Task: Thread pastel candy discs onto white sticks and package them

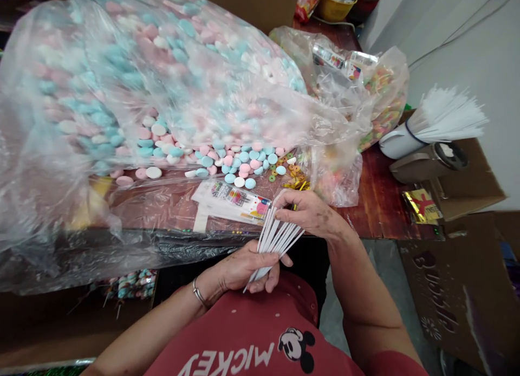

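Observation:
A fanned bundle of thin white sticks [273, 236] is held in front of my body at the table edge. My left hand [255, 267] is closed around their lower ends, thumb on top. At the upper ends, my right hand [312, 216] pinches the sticks between thumb and fingers; how many it grips cannot be told. Just beyond the hands lie flat printed plastic bags [233, 201]. Pastel pink, blue and white round pieces [244, 167] are scattered behind them, spilling from a big clear plastic sack [195, 89]. Gold twist ties [298, 182] lie near my right fingers.
On the right, a white pitcher [396, 140] holds many white strips, beside a grey mug [422, 164] and an open cardboard box [479, 181]. Another clear bag [384, 102] contains small coloured rings. Below left, a box holds wrapped pastel pieces [136, 284].

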Tool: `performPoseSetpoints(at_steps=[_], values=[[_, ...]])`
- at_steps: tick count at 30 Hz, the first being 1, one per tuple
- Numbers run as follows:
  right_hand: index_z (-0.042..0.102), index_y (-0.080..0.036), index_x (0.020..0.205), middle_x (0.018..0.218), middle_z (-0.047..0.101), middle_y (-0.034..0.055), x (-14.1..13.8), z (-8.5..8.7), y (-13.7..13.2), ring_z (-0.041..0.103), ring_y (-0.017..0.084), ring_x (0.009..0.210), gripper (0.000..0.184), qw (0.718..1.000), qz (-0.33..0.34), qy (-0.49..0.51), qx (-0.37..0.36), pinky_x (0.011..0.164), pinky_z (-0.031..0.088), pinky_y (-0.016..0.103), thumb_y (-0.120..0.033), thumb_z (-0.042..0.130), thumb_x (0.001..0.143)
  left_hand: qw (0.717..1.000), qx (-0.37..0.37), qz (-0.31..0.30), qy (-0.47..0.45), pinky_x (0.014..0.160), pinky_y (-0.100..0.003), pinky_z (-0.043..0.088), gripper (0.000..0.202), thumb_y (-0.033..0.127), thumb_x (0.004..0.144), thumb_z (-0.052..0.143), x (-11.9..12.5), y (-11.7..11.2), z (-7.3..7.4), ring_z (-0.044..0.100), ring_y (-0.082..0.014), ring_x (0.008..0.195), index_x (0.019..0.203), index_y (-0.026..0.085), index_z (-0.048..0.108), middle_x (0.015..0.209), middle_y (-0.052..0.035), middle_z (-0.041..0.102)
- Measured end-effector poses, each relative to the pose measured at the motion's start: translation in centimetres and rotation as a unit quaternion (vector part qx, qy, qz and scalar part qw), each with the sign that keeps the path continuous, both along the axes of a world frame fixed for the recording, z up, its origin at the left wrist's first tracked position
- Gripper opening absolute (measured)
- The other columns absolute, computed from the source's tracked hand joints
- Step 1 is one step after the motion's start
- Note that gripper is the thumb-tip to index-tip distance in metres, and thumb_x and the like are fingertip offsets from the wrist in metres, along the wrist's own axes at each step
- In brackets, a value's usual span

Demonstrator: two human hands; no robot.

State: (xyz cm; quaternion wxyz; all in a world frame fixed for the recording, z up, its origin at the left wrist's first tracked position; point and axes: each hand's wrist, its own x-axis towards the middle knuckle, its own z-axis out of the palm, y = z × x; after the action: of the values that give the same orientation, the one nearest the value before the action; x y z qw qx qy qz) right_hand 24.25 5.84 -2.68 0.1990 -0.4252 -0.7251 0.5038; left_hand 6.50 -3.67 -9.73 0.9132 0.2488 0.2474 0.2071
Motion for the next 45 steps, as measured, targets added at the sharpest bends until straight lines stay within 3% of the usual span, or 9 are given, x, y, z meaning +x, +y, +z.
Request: performPoseSetpoints(at_steps=[5,11,16,26,33,36,39,41,45], values=[[0.071,-0.018,0.075,0.074,0.067,-0.0009,-0.3,0.2,0.1,0.058,0.013,0.070,0.013,1.000,0.011,0.012,-0.001,0.067,0.046,0.025,-0.029,0.064,0.078,1.000,0.004,-0.002,-0.011,0.027,-0.016,0.024,0.045,0.049,0.082,0.066,0.2,-0.2,-0.1,0.037,-0.0048,0.028,0.101,0.009,0.066,0.052,-0.0011,0.063],[0.075,-0.023,0.093,0.084,0.071,-0.0018,-0.3,0.5,0.0,0.062,0.014,0.079,0.019,0.999,0.034,0.039,0.001,0.073,0.047,0.026,-0.023,0.061,0.080,1.000,0.003,-0.008,-0.003,0.027,-0.016,0.024,0.042,0.047,0.082,0.066,0.0,-0.1,0.1,0.036,-0.0046,0.028,0.101,0.009,0.066,0.052,-0.0013,0.063],[0.078,-0.026,0.087,0.077,0.069,-0.0014,0.2,0.3,0.7,0.059,0.014,0.077,0.019,0.995,0.071,0.000,0.070,0.075,0.044,0.027,-0.019,0.062,0.079,0.999,0.005,-0.036,0.018,0.029,-0.016,0.025,0.045,0.049,0.082,0.066,-0.4,0.0,0.2,0.038,-0.0047,0.029,0.102,0.009,0.066,0.053,-0.0013,0.063],[0.078,-0.028,0.078,0.067,0.069,-0.0044,-0.1,0.7,1.9,0.053,0.013,0.069,0.022,0.988,0.112,0.001,0.104,0.075,0.041,0.027,-0.018,0.059,0.076,0.997,0.020,-0.055,0.040,0.030,-0.017,0.024,0.043,0.048,0.084,0.064,-1.0,0.5,0.2,0.038,-0.0048,0.030,0.100,0.009,0.066,0.053,-0.0012,0.063],[0.077,-0.027,0.077,0.075,0.072,-0.0014,0.5,1.6,1.7,0.060,0.014,0.074,0.021,0.990,0.051,0.019,0.128,0.078,0.045,0.031,-0.025,0.056,0.081,0.996,0.020,-0.065,0.056,0.029,-0.016,0.023,0.041,0.048,0.082,0.064,-1.2,0.6,0.1,0.037,-0.0046,0.029,0.096,0.010,0.066,0.052,-0.0002,0.062],[0.076,-0.027,0.075,0.072,0.070,-0.0017,1.6,2.3,1.9,0.060,0.014,0.070,0.019,0.983,-0.021,0.031,0.181,0.075,0.046,0.031,-0.023,0.058,0.082,0.996,0.031,-0.061,0.062,0.030,-0.016,0.022,0.040,0.048,0.083,0.063,-1.2,0.6,0.1,0.036,-0.0042,0.030,0.096,0.010,0.066,0.052,0.0000,0.061],[0.075,-0.026,0.079,0.072,0.067,-0.0010,3.0,3.6,1.3,0.059,0.014,0.070,0.020,0.948,-0.150,0.038,0.280,0.068,0.046,0.030,-0.017,0.058,0.084,0.995,0.035,-0.053,0.076,0.030,-0.016,0.021,0.041,0.048,0.082,0.064,-1.0,0.6,0.2,0.035,-0.0038,0.030,0.096,0.009,0.066,0.051,0.0004,0.060],[0.074,-0.027,0.087,0.075,0.067,-0.0008,3.9,4.7,0.1,0.059,0.015,0.072,0.021,0.896,-0.220,0.028,0.385,0.068,0.047,0.032,-0.014,0.058,0.086,0.995,0.032,-0.050,0.082,0.029,-0.016,0.020,0.042,0.049,0.081,0.065,-0.8,0.6,0.5,0.034,-0.0040,0.029,0.094,0.009,0.066,0.050,0.0002,0.060],[0.070,-0.029,0.111,0.092,0.071,0.0024,4.2,5.7,-4.0,0.063,0.022,0.084,0.033,0.786,-0.238,-0.097,0.562,0.082,0.049,0.040,-0.010,0.058,0.086,0.997,0.018,-0.003,0.073,0.029,-0.016,0.019,0.043,0.051,0.081,0.066,0.0,0.5,1.3,0.033,-0.0042,0.029,0.094,0.010,0.065,0.049,-0.0004,0.060]])
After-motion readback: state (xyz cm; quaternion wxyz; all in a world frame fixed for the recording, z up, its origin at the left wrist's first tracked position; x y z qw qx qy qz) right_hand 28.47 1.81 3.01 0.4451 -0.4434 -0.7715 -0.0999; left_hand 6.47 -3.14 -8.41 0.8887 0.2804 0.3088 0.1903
